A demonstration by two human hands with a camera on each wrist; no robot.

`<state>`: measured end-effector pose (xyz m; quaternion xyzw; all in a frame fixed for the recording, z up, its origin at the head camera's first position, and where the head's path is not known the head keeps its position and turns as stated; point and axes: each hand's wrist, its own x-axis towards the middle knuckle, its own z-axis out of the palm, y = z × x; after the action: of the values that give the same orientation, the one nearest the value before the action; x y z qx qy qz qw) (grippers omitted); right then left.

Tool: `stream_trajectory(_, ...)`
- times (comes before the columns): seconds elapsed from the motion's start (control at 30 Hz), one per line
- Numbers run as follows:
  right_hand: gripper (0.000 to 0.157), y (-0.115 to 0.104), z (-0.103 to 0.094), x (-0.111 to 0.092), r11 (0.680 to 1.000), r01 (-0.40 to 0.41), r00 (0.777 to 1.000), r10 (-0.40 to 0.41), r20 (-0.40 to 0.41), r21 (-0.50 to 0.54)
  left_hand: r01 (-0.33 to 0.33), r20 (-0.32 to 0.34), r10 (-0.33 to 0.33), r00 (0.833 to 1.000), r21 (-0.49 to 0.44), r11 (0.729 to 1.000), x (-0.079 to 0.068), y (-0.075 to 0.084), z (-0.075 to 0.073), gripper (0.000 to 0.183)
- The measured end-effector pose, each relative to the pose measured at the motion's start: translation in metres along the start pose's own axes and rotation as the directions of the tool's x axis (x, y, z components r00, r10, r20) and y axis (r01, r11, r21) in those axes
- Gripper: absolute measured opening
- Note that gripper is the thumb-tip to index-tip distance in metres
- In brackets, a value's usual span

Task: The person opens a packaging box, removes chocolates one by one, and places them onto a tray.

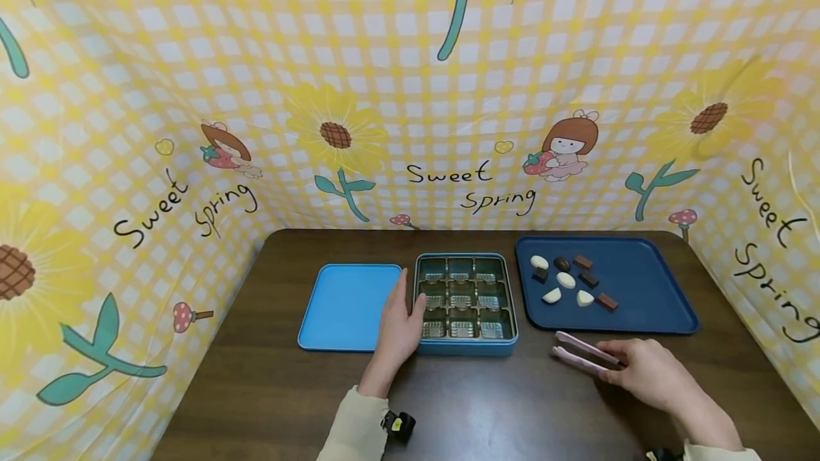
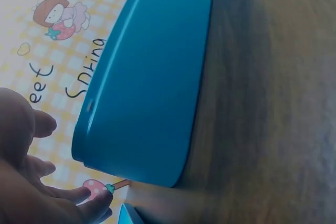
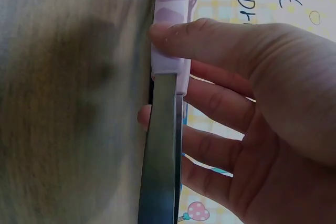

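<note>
In the head view, my left hand (image 1: 398, 329) stands at the left side of a blue tin box (image 1: 466, 349), its fingers extended and thumb near the rim. The box holds a gold-toned insert (image 1: 460, 295) divided into small square compartments. The left wrist view shows the box's side wall (image 2: 142, 87) with the straight fingers (image 2: 65, 195) beside it. On the right, my right hand (image 1: 656, 374) holds pink-tipped tongs (image 1: 576, 361) over the table, their arms spread. Close up, thumb and fingers pinch the tongs (image 3: 170, 59) at the pink part, above the metal arms.
A dark blue tray (image 1: 653, 287) at the back right carries several chocolates: white pieces (image 1: 566, 280), a dark egg-shaped one (image 1: 561, 264) and small brown bars (image 1: 607, 301). A light blue lid (image 1: 349, 308) lies left of the box. Yellow checked cloth (image 1: 410, 91) surrounds the brown table (image 1: 487, 411).
</note>
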<state>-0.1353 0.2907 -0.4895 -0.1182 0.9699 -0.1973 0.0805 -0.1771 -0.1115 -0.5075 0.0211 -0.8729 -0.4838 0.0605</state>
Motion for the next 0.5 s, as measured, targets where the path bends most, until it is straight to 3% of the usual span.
stream_trajectory(0.23,0.045,-0.0003,0.0046,0.0016,1.000,-0.031,0.998,0.031,0.052,0.000,-0.026,0.015,0.025,1.000,0.047,0.999,-0.0035,-0.0005,0.0016,0.063)
stream_trajectory(0.5,0.043,-0.0022,0.0089,0.0021,1.000,-0.019,0.999,0.019,0.044,-0.019,-0.073,0.015,0.073,0.997,0.070,0.995,-0.0053,0.0047,0.0015,0.062)
